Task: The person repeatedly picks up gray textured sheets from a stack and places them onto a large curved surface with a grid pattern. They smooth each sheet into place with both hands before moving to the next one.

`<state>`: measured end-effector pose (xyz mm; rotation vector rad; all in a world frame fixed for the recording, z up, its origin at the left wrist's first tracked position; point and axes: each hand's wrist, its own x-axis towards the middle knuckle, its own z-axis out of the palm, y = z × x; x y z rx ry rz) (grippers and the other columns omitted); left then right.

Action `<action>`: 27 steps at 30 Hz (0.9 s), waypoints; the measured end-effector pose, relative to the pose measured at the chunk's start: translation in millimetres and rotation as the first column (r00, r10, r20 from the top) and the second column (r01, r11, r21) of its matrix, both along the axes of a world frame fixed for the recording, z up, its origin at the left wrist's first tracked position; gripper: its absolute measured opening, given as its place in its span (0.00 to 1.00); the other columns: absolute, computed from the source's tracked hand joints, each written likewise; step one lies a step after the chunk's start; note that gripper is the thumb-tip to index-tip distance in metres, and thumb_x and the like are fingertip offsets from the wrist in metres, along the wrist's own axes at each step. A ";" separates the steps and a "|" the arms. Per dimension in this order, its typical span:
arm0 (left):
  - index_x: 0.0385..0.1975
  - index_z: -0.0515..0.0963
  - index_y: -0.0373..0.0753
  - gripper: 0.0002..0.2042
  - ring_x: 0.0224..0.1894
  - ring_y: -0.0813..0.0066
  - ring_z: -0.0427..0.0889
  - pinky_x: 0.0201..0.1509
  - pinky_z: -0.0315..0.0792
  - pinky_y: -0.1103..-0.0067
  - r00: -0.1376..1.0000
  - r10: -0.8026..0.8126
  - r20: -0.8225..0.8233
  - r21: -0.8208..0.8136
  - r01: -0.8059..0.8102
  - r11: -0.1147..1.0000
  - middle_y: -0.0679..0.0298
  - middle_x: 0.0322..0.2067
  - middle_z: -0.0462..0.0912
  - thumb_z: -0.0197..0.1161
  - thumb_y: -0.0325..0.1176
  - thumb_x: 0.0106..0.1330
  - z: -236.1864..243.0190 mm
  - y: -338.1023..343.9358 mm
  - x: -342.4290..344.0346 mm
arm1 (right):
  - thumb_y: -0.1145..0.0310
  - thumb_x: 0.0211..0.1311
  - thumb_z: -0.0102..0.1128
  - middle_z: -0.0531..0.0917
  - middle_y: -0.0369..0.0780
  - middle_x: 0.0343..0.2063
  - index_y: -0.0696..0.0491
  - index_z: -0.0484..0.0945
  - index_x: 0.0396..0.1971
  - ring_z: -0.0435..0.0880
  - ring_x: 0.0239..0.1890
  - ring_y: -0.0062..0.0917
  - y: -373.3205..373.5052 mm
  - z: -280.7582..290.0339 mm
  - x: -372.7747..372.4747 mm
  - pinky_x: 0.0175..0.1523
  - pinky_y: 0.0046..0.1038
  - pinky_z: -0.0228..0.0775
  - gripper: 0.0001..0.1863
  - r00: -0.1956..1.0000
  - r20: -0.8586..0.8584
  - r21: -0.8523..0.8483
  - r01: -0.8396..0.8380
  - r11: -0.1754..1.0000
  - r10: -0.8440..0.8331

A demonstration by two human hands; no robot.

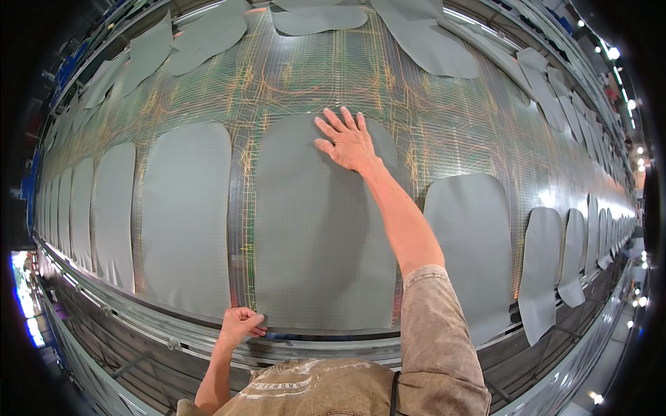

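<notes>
I see the central grey sheet [312, 229] lying flat on the dark table [319, 76], straight ahead of the wearer, its rounded end at the far side and its straight edge along the near rim; a fine grid texture covers it, and a darker shade runs down its middle. I have the right hand [347, 141] palm down on the rounded end, fingers open and spread, gripping nothing; its forearm crosses the sheet's right side, coming out of a brown sleeve [440, 319]. I find the left hand [241, 326] at the sheet's near left corner, thumb and bent fingers drawn close together; I cannot tell whether they pinch the material. Just to the left lies another rounded sheet [186, 215]; to the right I see a shorter grey piece [468, 256], and beyond it a narrow piece [541, 274] drooping past the near rim. Green, orange and yellow lines cross the tabletop; at its far side I make out a large grey piece [430, 38] among several others.
</notes>
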<state>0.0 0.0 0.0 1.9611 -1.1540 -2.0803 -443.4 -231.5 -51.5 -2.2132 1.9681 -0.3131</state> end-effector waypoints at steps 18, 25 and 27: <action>0.28 0.79 0.31 0.11 0.26 0.72 0.87 0.27 0.81 0.79 1.000 0.004 -0.028 -0.028 -0.005 1.000 0.57 0.24 0.85 0.67 0.33 0.64 8.7 -0.2 1.5 | 0.45 0.74 0.35 0.48 0.50 0.74 0.60 0.51 0.72 0.41 0.76 0.45 27.0 0.1 144.7 0.77 0.49 0.31 0.39 0.997 0.042 -0.086 0.068 0.994 -0.064; 0.29 0.80 0.31 0.10 0.26 0.74 0.87 0.28 0.81 0.80 0.999 0.004 -0.036 -0.065 -0.006 0.998 0.58 0.24 0.85 0.66 0.33 0.65 11.0 -0.1 2.1 | 0.48 0.73 0.41 0.50 0.52 0.73 0.63 0.52 0.71 0.45 0.75 0.47 41.9 -8.7 140.6 0.76 0.52 0.35 0.38 0.991 0.043 -0.133 0.129 0.983 -0.124; 0.29 0.80 0.31 0.10 0.26 0.74 0.87 0.27 0.80 0.81 0.999 -0.007 -0.048 -0.078 0.004 0.997 0.58 0.24 0.85 0.65 0.34 0.65 5.2 2.9 4.0 | 0.48 0.73 0.42 0.50 0.51 0.73 0.63 0.53 0.70 0.45 0.76 0.46 82.2 -0.7 152.6 0.76 0.52 0.35 0.38 0.999 0.012 -0.094 -0.038 0.995 0.040</action>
